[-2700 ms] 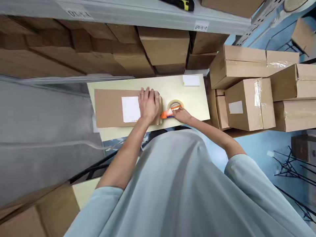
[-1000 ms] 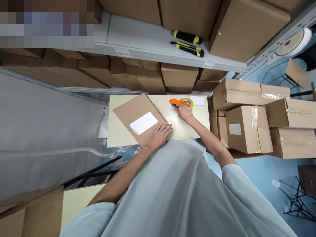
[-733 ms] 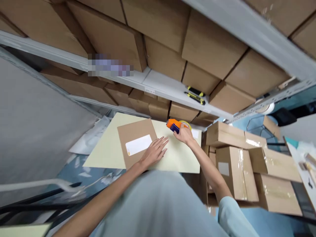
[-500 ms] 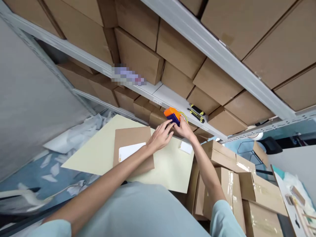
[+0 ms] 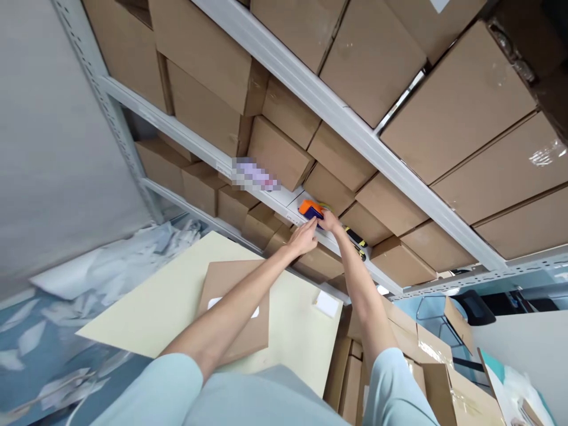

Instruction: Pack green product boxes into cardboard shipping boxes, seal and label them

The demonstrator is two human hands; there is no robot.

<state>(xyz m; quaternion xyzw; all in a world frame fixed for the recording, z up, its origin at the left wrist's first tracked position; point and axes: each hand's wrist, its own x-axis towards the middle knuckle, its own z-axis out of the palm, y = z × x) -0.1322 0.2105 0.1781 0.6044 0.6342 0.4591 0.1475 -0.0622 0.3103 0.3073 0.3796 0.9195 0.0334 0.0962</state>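
An orange and dark blue tape dispenser (image 5: 309,208) is at the grey shelf's front edge, with a bit of a yellowish roll showing behind it. My right hand (image 5: 329,220) is closed around its near right end. Stretched fingers of my left hand (image 5: 304,238) touch the dispenser's lower side with their tips. Just right of my right hand, a black and yellow utility knife (image 5: 356,236) lies on the shelf, and a second one is partly hidden by my forearm. Below my arms, a flat brown cardboard piece (image 5: 248,278) with a white label lies on the cream tabletop (image 5: 293,331).
Brown cartons (image 5: 284,151) fill the shelf rack above and below the shelf edge (image 5: 199,151). A small white block (image 5: 327,303) sits at the table's right corner. Taped boxes (image 5: 435,349) are stacked at right; white scraps (image 5: 115,260) cover the floor at left.
Both hands have reached farther forward with the dispenser, from above the table's far edge to the shelf. The camera view has shifted, and my right forearm now partly covers the knives.
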